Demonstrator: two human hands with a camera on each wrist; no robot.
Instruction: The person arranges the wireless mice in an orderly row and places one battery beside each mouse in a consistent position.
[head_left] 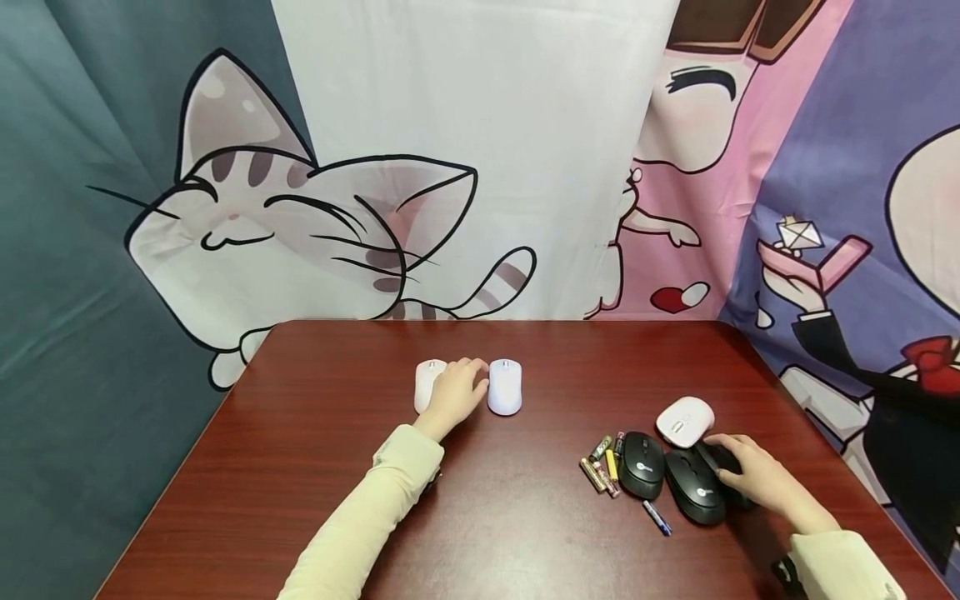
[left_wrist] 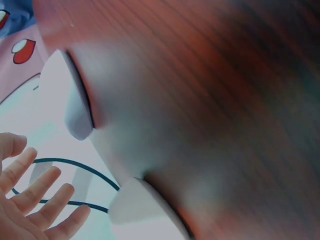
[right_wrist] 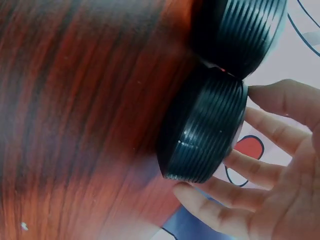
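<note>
My left hand (head_left: 456, 392) hovers between two light mice, fingers spread and holding nothing. On its left is a white mouse (head_left: 427, 383), partly covered by the hand; on its right, close to the fingertips, a pale lavender mouse (head_left: 506, 387). At the right of the table my right hand (head_left: 761, 477) grips a black mouse (right_wrist: 205, 130) with ribbed sides, thumb on one side and fingers along the other. Pressed up against that one is a second black mouse (head_left: 697, 487), and a third black mouse (head_left: 642, 467) stands to its left.
A pinkish-white mouse (head_left: 686, 422) sits just behind the black mice. Several small batteries (head_left: 600, 467) lie left of them, and a blue battery (head_left: 657, 517) in front. Printed cloth (head_left: 480, 100) hangs behind the brown table (head_left: 480, 517).
</note>
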